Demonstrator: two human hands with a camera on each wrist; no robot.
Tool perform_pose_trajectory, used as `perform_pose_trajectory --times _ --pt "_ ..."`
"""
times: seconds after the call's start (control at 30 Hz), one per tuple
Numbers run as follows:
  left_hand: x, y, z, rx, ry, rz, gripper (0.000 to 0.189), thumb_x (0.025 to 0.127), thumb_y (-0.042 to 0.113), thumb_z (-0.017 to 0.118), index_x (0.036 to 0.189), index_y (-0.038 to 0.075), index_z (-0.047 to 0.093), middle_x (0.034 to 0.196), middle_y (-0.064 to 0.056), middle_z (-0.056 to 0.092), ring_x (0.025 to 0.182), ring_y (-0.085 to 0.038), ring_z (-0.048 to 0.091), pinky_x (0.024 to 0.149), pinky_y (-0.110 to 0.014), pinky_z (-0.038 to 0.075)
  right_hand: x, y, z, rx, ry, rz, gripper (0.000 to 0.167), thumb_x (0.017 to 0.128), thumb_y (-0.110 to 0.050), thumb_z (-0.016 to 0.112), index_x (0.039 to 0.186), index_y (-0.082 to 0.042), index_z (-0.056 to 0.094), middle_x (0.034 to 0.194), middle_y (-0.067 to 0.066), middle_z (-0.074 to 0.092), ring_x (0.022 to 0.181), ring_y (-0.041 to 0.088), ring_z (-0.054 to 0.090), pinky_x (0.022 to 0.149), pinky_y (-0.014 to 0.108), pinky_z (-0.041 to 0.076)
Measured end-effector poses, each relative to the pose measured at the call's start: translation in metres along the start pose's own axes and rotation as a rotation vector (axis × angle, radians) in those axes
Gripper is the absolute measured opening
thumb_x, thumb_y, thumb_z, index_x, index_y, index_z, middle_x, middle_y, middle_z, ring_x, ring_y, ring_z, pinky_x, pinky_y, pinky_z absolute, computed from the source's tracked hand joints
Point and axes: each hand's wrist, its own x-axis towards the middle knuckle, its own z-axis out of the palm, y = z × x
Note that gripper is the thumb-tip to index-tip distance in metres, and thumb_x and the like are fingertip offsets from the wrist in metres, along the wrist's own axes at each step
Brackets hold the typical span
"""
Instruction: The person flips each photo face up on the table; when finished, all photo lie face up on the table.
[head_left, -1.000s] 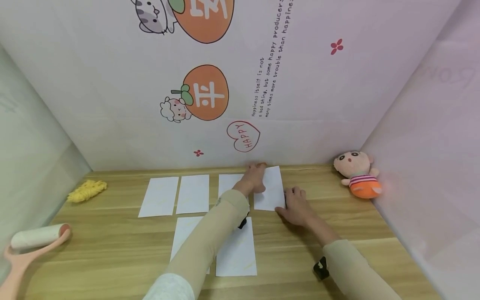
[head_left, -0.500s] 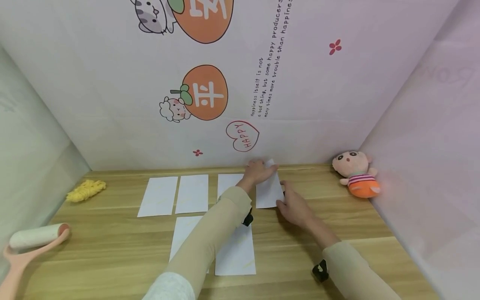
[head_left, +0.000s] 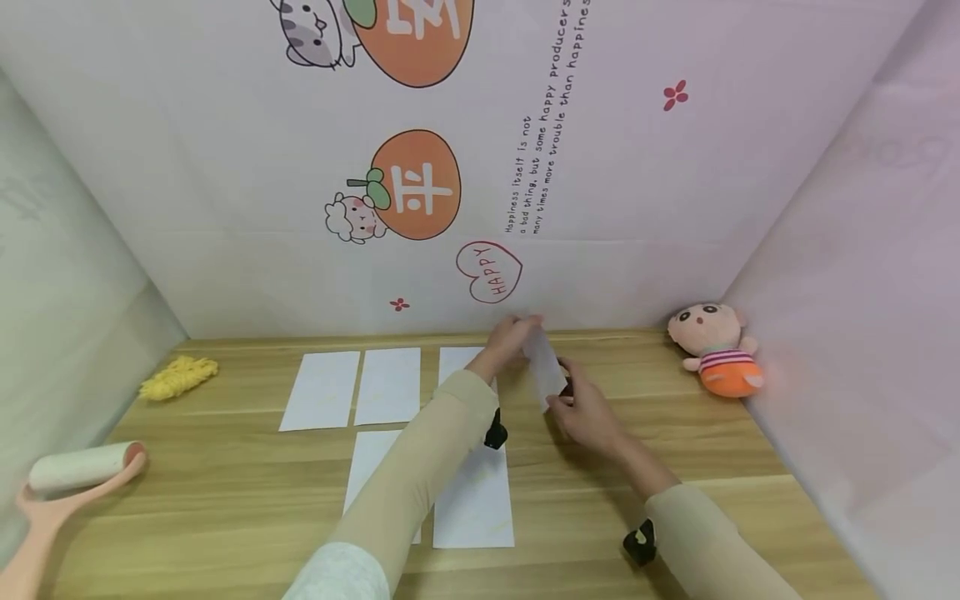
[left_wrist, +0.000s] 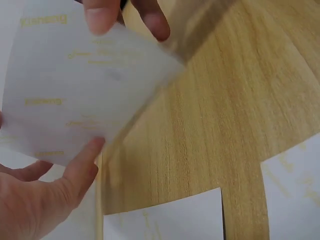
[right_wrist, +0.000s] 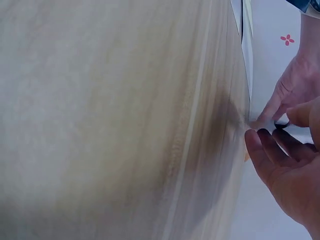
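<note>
A small white sheet of paper (head_left: 545, 367) is tilted up off the wooden table between both hands. My left hand (head_left: 512, 340) pinches its far end by the back wall. At its near right corner, my right hand (head_left: 588, 412) grips it between thumb and fingers. Faint yellow print shows on the raised sheet (left_wrist: 75, 85) in the left wrist view, where the left hand (left_wrist: 45, 200) holds the lower edge. The right wrist view has the right hand (right_wrist: 290, 180) facing the left hand (right_wrist: 297, 82). Something small and dark by the right fingers (right_wrist: 260, 150) I cannot identify.
Several white sheets lie in two rows, among them a far left sheet (head_left: 321, 392) and a near sheet (head_left: 474, 500), partly under the left sleeve (head_left: 420, 467). A lint roller (head_left: 78, 471) and yellow yarn bundle (head_left: 178, 377) are left; a plush doll (head_left: 712, 346) leans right.
The sheet lay flat at first; its far end has since been lifted, and it now stands tilted, turned more edge-on. The left hand closed on that end; the right hand has barely moved.
</note>
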Motion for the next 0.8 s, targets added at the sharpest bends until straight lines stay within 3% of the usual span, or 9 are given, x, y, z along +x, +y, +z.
perform_pose_trajectory --times 0.17,0.27,0.4,0.5,0.63,0.7,0.8 --pt "0.005 0.0 -0.007 -0.242 -0.066 -0.039 0.058 0.105 0.036 0.056 0.147 -0.002 0.047 0.154 -0.027 0.044 0.129 -0.037 0.054 0.112 -0.054 0.052 0.003 0.001 0.001 -0.03 0.045 -0.061 0.052 0.101 0.006 0.052 0.152 0.006 0.042 0.144 0.034 0.056 0.127 0.049 0.062 0.097 0.051 0.061" --pt "0.004 0.0 -0.011 -0.296 -0.09 -0.059 0.055 0.107 0.029 0.054 0.153 0.0 0.044 0.157 -0.027 0.041 0.127 -0.04 0.056 0.112 -0.055 0.052 0.003 0.003 0.002 -0.093 0.054 -0.088 0.051 0.101 0.006 0.052 0.152 0.004 0.046 0.148 0.032 0.055 0.131 0.049 0.06 0.098 0.053 0.059" --pt "0.002 -0.002 -0.014 -0.291 -0.093 -0.066 0.058 0.108 0.017 0.051 0.163 0.01 0.033 0.159 -0.024 0.045 0.131 -0.046 0.059 0.107 -0.051 0.057 0.002 0.006 0.002 -0.181 0.069 -0.125 0.051 0.099 0.005 0.055 0.15 0.002 0.05 0.145 0.029 0.059 0.127 0.044 0.063 0.101 0.057 0.057" --pt "0.003 -0.006 -0.015 -0.234 -0.069 -0.054 0.059 0.107 0.012 0.051 0.163 0.012 0.033 0.156 -0.023 0.051 0.129 -0.045 0.063 0.098 -0.045 0.062 0.002 0.009 0.003 -0.239 0.071 -0.16 0.05 0.098 0.003 0.059 0.148 0.001 0.054 0.142 0.028 0.063 0.126 0.041 0.064 0.105 0.057 0.054" --pt "0.003 -0.011 -0.015 -0.094 -0.008 0.01 0.056 0.101 0.003 0.055 0.156 0.006 0.045 0.154 -0.027 0.05 0.126 -0.044 0.065 0.092 -0.042 0.064 0.0 0.012 0.004 -0.316 0.043 -0.198 0.047 0.099 -0.001 0.063 0.145 -0.003 0.058 0.135 0.026 0.065 0.12 0.039 0.066 0.099 0.055 0.057" --pt "0.003 -0.013 -0.014 0.034 0.037 0.065 0.057 0.096 -0.001 0.057 0.152 0.003 0.05 0.151 -0.028 0.054 0.127 -0.043 0.064 0.094 -0.043 0.064 -0.001 0.014 0.004 -0.356 0.018 -0.216 0.046 0.099 -0.004 0.064 0.144 -0.005 0.06 0.134 0.025 0.064 0.118 0.037 0.066 0.097 0.054 0.058" --pt "0.001 -0.014 -0.013 0.288 0.098 0.143 0.058 0.088 -0.002 0.061 0.146 0.001 0.056 0.143 -0.025 0.062 0.128 -0.037 0.064 0.102 -0.043 0.06 -0.002 0.015 0.004 -0.392 -0.041 -0.242 0.045 0.099 -0.008 0.066 0.143 -0.006 0.061 0.143 0.028 0.059 0.127 0.044 0.062 0.105 0.06 0.054"
